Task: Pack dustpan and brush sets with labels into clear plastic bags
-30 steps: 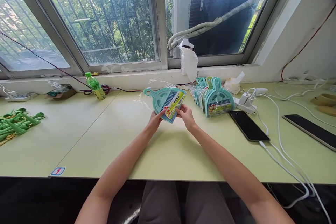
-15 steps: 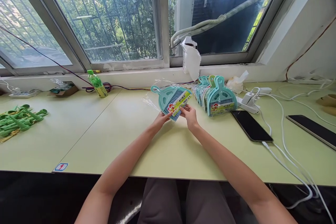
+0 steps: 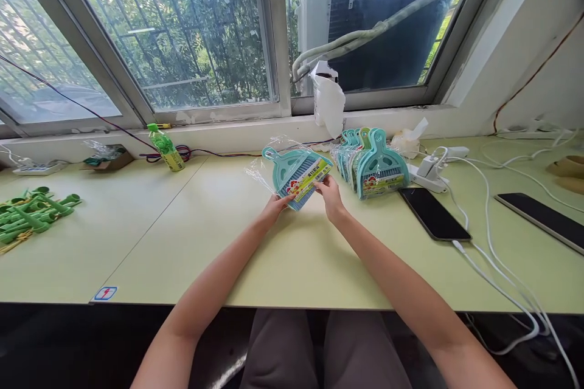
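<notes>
A teal mini dustpan and brush set (image 3: 296, 175) in a clear plastic bag is held between my two hands above the table, tilted with its handle toward the upper left. My left hand (image 3: 275, 208) grips its lower left edge, thumb over the yellow label. At the lower right edge, the fingers of my right hand (image 3: 329, 196) pinch the bag beside the label. Loose clear film sticks out around the handle. To the right, several similar bagged dustpan sets (image 3: 382, 164) stand upright in a row.
A black phone (image 3: 434, 214) with a white cable lies right of the row, near a power strip (image 3: 427, 176); another dark phone (image 3: 542, 220) is farther right. A green-capped bottle (image 3: 166, 149), a small box (image 3: 108, 160) and green plastic pieces (image 3: 34, 213) are on the left.
The held dustpan set has shifted slightly right and turned a little, with both hands still on it. The camera view has moved slightly.
</notes>
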`<state>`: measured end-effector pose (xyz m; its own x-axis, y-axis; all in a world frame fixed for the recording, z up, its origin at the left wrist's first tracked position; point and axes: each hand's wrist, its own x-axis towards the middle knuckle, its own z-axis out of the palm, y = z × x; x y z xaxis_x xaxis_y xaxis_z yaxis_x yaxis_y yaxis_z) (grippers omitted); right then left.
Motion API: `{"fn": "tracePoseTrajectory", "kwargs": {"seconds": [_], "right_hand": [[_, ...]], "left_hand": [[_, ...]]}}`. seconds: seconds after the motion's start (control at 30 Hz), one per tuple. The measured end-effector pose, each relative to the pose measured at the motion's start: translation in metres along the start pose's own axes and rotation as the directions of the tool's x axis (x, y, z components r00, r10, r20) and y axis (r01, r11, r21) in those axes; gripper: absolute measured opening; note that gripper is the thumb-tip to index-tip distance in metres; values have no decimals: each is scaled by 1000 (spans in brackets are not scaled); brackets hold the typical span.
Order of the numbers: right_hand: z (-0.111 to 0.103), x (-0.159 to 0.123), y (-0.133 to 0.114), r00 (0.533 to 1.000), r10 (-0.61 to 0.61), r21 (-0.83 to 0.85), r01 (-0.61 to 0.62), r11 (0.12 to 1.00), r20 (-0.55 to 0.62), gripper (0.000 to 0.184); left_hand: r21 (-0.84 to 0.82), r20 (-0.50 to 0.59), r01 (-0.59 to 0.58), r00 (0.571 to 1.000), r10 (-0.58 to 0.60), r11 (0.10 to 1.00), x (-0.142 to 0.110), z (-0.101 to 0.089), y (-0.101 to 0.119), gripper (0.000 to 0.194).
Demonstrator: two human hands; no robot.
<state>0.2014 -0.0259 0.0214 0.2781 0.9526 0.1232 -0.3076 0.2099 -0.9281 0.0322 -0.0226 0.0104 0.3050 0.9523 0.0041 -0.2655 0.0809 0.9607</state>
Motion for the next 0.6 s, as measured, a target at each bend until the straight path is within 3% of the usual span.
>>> {"fn": "tracePoseTrajectory", "kwargs": {"seconds": [0.13,0.27,0.47,0.6], "right_hand": [[-5,5,-6,993,35,38,-39,999,109,20],[-8,9,-9,941,182,27,-198,980,284,17],[-10,11,-1,945,209,97,-239,966,251,12],[-17,16,4,951,189,118,-222,968,247,15]], "left_hand": [[-37,17,5,1000,-4,999,0,-2,1,47],[-17,36,21,999,-20,1000,0,-6,4,49],[43,111,71,991,-75,997,-2,-6,4,47],[43,194,41,980,-49,998,-3,0,-2,43]]}}
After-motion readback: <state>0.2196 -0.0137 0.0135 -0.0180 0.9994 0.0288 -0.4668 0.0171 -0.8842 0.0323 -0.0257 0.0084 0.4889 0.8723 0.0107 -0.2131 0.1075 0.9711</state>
